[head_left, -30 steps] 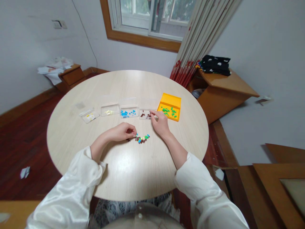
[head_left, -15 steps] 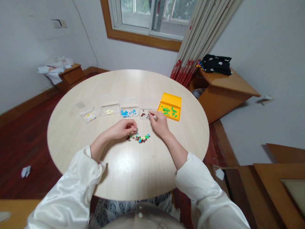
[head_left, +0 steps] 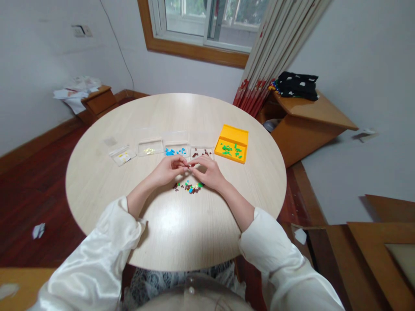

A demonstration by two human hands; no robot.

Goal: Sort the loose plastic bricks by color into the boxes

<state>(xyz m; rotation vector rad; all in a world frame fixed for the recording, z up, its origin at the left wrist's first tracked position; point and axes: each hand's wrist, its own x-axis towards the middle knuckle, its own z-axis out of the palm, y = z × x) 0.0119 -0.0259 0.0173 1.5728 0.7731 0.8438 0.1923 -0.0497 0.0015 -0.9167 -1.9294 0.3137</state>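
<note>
Many small coloured pieces lay just below the frame's centre, lower than the left hand and right hand, whose curled fingertips were close together; whether either pinched anything, I couldn't tell.

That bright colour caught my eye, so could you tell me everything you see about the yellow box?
The yellow box is rectangular and looks like plastic, with a shallow base and an open lid at the far side. Loose green pieces lie inside. Slightly askew, it rests on the round table. Neither the left hand nor the right hand touches it.
</note>
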